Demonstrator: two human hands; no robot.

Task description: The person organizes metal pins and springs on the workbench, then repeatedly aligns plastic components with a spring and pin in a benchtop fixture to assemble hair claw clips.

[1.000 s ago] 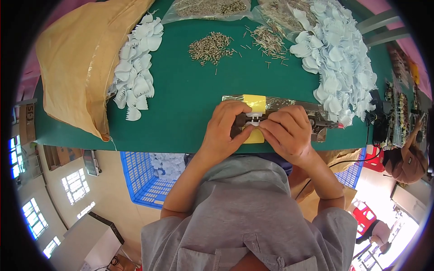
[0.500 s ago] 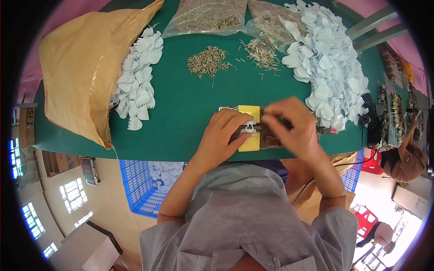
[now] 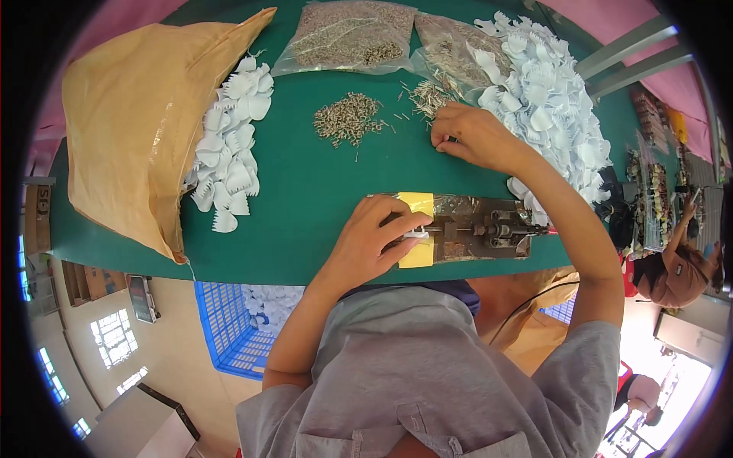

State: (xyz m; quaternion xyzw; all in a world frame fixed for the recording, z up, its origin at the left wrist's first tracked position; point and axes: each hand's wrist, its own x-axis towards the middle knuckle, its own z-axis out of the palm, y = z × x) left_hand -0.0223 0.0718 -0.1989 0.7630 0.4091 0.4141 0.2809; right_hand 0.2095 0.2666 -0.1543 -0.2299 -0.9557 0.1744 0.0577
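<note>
Left hand (image 3: 369, 241): fingers clamped on a small white plastic piece (image 3: 418, 233) at the yellow band (image 3: 417, 256) of a dark metal fixture (image 3: 500, 230); right hand (image 3: 475, 136): fingers bunched beside slim silvery metal pins (image 3: 424, 98), hold unclear; apparently pin-picking, calling for a fine pinch

The left hand (image 3: 372, 238) grips a white piece (image 3: 418, 233), the right hand (image 3: 473, 136) beside pins (image 3: 425, 97).

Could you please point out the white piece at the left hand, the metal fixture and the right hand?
White piece (image 3: 418, 233), head view: its uncovered part.
Metal fixture (image 3: 482, 229), head view: middle of its top.
Right hand (image 3: 473, 136), head view: back of the hand.
</note>
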